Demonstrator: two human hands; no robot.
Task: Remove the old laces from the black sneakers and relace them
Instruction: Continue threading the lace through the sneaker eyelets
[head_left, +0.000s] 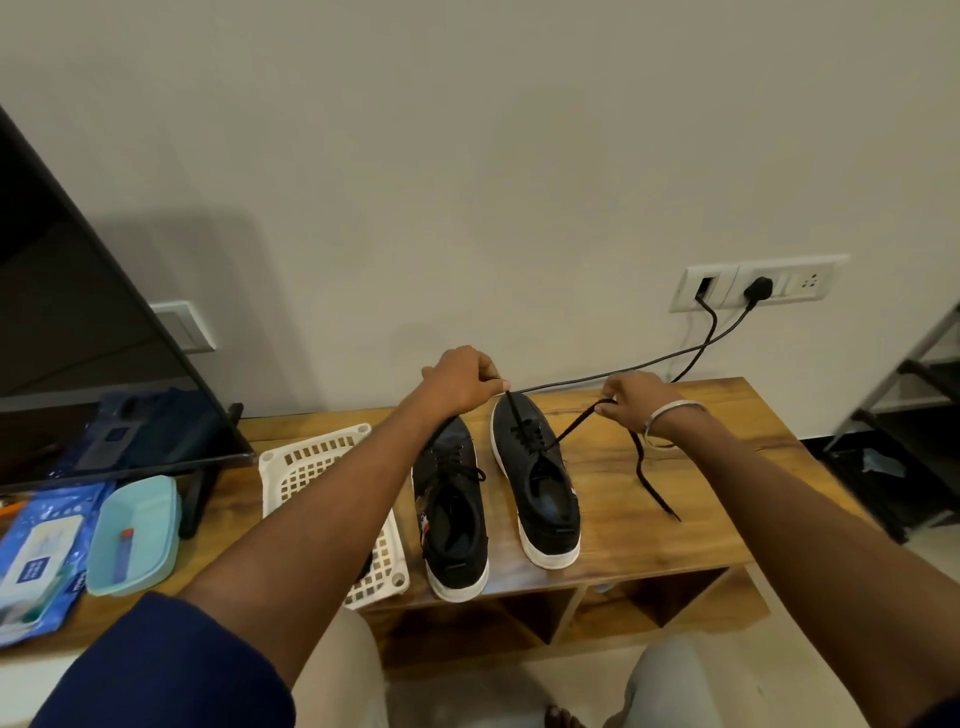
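Two black sneakers with white soles stand side by side on the wooden table (675, 519), toes toward the wall. The left sneaker (454, 514) is laced, its ends lying loose. The right sneaker (540, 483) has its black lace (571, 428) threaded through the lower eyelets only. My left hand (460, 379) pinches one end of that lace above the toe. My right hand (631, 400) pinches the other end out to the right, and the tail of it (657, 493) trails down onto the table.
A white lattice basket (317, 467) lies left of the sneakers under my left forearm. Further left are a teal tub (137, 535), a wipes pack (36, 561) and a TV screen (78, 332). Black cables (696, 353) run from wall sockets behind the shoes. A rack (914, 384) stands at right.
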